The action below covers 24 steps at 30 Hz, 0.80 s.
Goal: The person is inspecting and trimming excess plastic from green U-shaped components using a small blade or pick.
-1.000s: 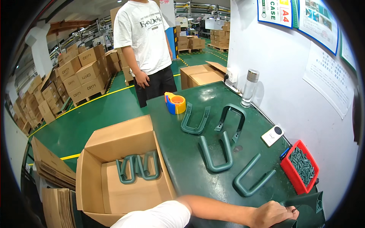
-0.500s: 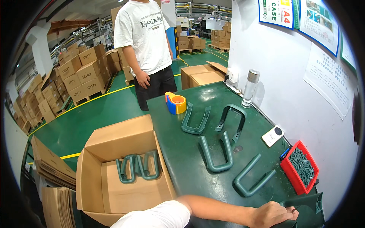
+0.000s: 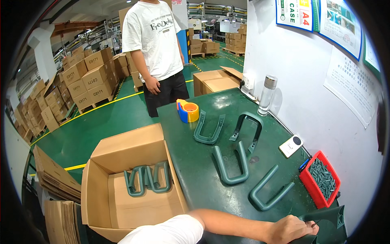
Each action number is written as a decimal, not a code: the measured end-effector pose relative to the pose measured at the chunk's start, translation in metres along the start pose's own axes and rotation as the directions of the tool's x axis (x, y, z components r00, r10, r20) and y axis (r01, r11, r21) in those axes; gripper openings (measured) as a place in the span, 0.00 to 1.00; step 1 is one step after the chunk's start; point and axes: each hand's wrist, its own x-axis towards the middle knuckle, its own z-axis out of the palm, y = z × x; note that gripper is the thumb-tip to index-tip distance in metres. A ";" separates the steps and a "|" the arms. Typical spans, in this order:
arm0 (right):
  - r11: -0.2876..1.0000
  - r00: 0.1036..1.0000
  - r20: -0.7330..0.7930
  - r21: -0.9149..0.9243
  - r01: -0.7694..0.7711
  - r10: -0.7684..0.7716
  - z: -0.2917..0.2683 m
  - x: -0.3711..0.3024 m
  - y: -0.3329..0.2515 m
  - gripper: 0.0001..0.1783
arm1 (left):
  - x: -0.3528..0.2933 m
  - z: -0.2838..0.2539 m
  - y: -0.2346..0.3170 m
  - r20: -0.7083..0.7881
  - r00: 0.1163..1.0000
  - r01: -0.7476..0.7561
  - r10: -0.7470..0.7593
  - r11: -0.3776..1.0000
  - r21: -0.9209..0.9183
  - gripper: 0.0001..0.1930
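Observation:
My left arm reaches across the table's near side. At its end my left hand (image 3: 290, 229) is closed round a dark green U-shaped handle (image 3: 327, 215) at the lower right, partly hidden by the fingers and the picture's edge. My right hand does not show. Farther up the table lie more green U-shaped handles: one (image 3: 271, 199) nearest my hand, one (image 3: 231, 179) left of it, and two beyond, one handle (image 3: 209, 139) on the left and one handle (image 3: 254, 118) on the right. A red bin (image 3: 315, 185) of small green plastic pieces (image 3: 323, 179) stands beyond my hand.
Left of the green table (image 3: 211, 203) stands an open cardboard box (image 3: 122, 211) with green handles (image 3: 148, 179) inside. A tape dispenser (image 3: 188, 112), a glass bottle (image 3: 267, 95) and a white device (image 3: 291, 145) sit on the table. Past it stands a person (image 3: 154, 49).

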 end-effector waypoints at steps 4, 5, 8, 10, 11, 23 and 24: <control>0.999 1.000 0.011 -0.034 -0.027 0.027 -0.003 0.000 -0.001 0.17 | 0.004 -0.006 0.002 0.039 0.999 0.011 -0.011 1.000 0.003 0.12; 0.998 0.999 -0.001 0.038 0.048 -0.048 -0.001 0.001 0.003 0.16 | 0.005 -0.006 0.002 0.037 0.999 0.008 -0.008 1.000 0.002 0.12; 0.985 0.990 -0.009 0.104 0.139 -0.138 0.002 0.003 0.008 0.14 | 0.002 -0.002 0.000 0.011 1.000 0.002 -0.002 1.000 -0.015 0.12; 0.998 0.999 0.036 -0.060 0.013 -0.011 -0.003 0.001 -0.003 0.13 | 0.003 -0.003 0.000 0.015 1.000 0.012 -0.012 1.000 -0.021 0.12; 0.997 0.998 -0.012 0.028 0.068 -0.068 0.001 0.000 -0.002 0.13 | 0.003 -0.005 0.001 0.032 0.999 0.022 -0.021 1.000 -0.019 0.12; 0.940 0.902 -0.358 0.142 0.309 -0.242 0.047 -0.021 -0.029 0.11 | 0.007 -0.007 0.001 0.022 0.998 0.054 -0.054 0.998 -0.018 0.11; 0.939 0.905 -0.352 0.154 0.307 -0.238 0.049 -0.022 -0.030 0.11 | 0.010 -0.009 0.002 0.035 0.997 0.063 -0.062 0.998 -0.013 0.10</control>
